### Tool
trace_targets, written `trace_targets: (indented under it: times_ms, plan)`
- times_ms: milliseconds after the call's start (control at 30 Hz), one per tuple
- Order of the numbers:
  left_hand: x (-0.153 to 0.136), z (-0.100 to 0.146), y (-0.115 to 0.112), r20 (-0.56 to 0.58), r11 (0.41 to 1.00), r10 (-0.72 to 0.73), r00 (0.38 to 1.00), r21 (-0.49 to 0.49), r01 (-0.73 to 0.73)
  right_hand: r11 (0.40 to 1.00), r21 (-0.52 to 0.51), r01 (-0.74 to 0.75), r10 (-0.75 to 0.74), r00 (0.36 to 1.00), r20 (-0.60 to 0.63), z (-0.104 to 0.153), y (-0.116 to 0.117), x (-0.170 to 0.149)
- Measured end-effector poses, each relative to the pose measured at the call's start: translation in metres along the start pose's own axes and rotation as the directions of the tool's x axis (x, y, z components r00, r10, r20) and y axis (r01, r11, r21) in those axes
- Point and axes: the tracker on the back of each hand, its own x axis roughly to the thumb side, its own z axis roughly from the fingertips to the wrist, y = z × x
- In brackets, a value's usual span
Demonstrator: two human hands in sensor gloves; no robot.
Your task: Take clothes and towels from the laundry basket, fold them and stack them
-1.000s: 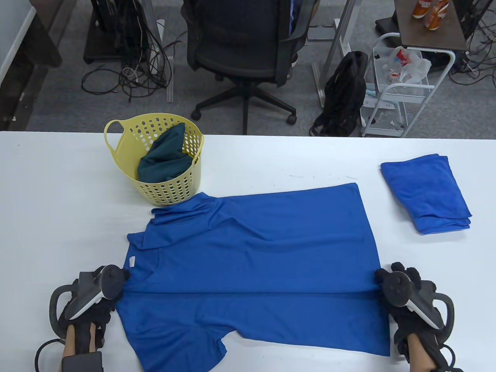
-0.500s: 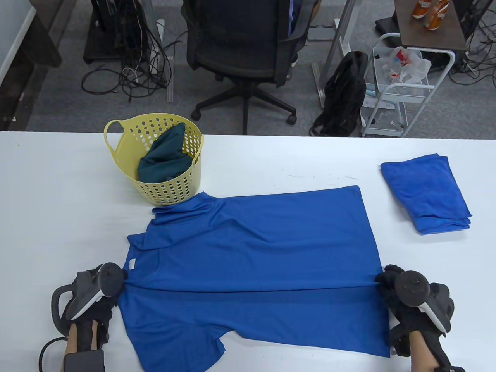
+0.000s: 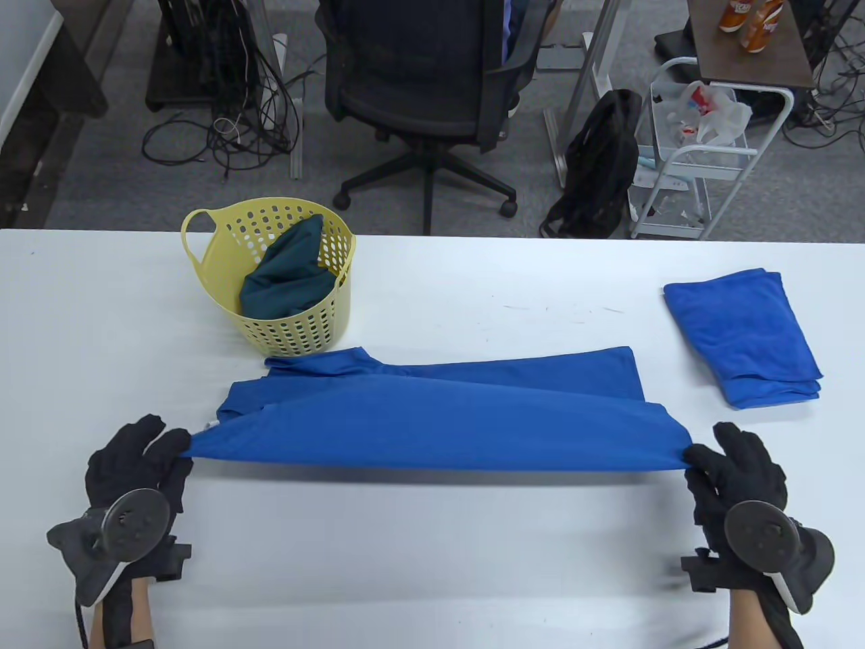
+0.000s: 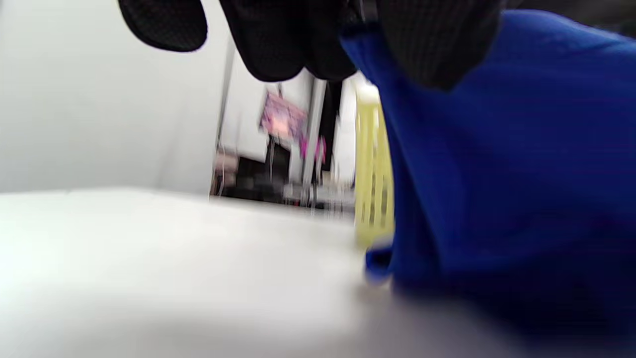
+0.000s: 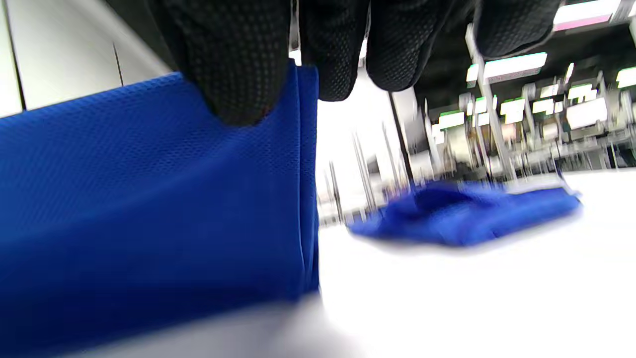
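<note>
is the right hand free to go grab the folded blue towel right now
Probably not. The right hand pinches one end of the blue shirt, lifted and stretched across to the left hand. The table between it and the folded blue towel is bare, but it would have to let go first.

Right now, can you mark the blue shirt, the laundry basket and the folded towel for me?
blue shirt (image 3: 446,433), table view, middle of the lifted front panel.
laundry basket (image 3: 304,334), table view, perforated front wall.
folded towel (image 3: 740,331), table view, centre of its top layer.
</note>
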Motion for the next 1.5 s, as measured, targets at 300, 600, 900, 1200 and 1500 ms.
trace_targets:
  times_ms: [300, 600, 900, 1200, 1500]
  plan:
    - [-0.005, -0.009, -0.046, 0.021, 0.749, -0.126, 0.992, -0.654, 0.109, 0.917, 0.368, -0.151, 0.164, 0.986, -0.005, -0.006, 0.026, 0.000]
    - [0.064, -0.006, -0.016, 0.085, 0.902, -0.089, 0.992, -0.415, 0.117, 0.925, 0.342, -0.168, 0.164, 0.986, 0.041, -0.007, 0.032, 0.014]
    - [0.262, 0.008, -0.037, 0.522, 0.858, 0.216, 0.825, -0.506, 0.095, 0.925, 0.345, -0.161, 0.162, 0.986, 0.025, -0.005, 0.043, 0.009]
    - [0.290, 0.030, -0.070, 0.604, 0.835, 0.094, 0.792, -0.481, 0.268, 0.930, 0.341, -0.136, 0.137, 0.990, 0.020, -0.006, 0.047, 0.006]
    - [0.293, 0.039, -0.069, 0.630, 0.888, 0.014, 0.777, -0.364, 0.279, 0.939, 0.321, -0.119, 0.117, 0.993, 0.026, -0.004, 0.045, 0.006]
